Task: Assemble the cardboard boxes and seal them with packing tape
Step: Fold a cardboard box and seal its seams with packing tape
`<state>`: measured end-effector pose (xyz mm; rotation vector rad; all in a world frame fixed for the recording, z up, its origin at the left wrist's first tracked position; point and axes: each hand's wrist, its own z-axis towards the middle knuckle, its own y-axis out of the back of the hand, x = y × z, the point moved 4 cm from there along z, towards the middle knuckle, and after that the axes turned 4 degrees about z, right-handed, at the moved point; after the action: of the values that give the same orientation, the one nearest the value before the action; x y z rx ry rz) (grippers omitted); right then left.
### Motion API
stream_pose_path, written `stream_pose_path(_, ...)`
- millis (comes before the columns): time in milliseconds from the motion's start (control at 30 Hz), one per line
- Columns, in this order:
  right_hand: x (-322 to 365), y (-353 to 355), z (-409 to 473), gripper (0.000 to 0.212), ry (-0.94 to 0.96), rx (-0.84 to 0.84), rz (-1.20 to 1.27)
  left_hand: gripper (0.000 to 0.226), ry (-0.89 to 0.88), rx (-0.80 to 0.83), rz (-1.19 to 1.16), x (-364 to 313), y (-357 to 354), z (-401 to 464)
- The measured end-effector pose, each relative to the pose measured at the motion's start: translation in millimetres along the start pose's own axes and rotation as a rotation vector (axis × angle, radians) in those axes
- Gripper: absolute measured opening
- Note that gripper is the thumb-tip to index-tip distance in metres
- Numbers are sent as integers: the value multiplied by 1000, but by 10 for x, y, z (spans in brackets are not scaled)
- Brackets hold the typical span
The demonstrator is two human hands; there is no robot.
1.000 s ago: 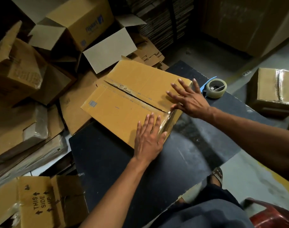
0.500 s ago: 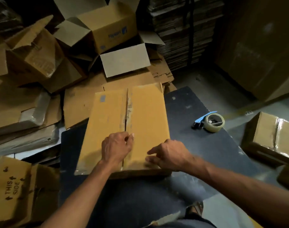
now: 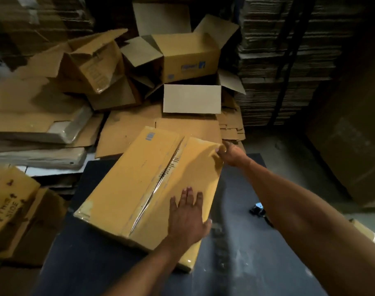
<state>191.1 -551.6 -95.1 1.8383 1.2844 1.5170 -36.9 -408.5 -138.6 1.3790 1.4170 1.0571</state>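
The room is dim, lit mostly from the near side. A dark table with pale scuffs fills the foreground. Beyond it a heap of loose cardboard covers the floor, with open empty cartons tipped at angles on top. Tall stacks of flattened corrugated sheets rise at the back, crossed by a dark upright post. At right lies bare grey concrete floor beside a large brown board.

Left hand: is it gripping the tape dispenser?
No. The left hand lies flat with straight fingers on the box; the tape dispenser sits apart on the table.
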Motion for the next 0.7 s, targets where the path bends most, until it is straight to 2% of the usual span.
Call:
stream_pose_path(67,33,-12,132,60,-28,1,49,95,-13,26,38,89,22,20)
stream_pose_path(167,73,-126,182,40,49,1,-23,96,-28,78,6,332,2,-42)
stream_pose_path(233,-18,-221,42,36,41,-69,-35,93,-15,93,11,553,11,-118)
stream_pose_path(300,-184,-308,-189,32,5,-82,68,89,5,112,50,809,52,-175)
stream_pose_path(400,-330,-455,-709,37,10,-30,142,83,72,71,106,1198,141,-269)
stream_pose_path(467,-291,-622,-1064,40,20,84,156,77,133,30,119,1383,209,-287)
stream_pose_path(533,-175,-846,-1391,49,32,180,152,69,178,-16,132,1439,285,-252)
stream_pose_path(633,20,-1214,-1766,61,74,195,79,72,222,-22,129,1398,332,-168)
stream_pose_path(700,150,-1458,-1936,54,113,237,61,72,280,-2,111,1396,325,-166)
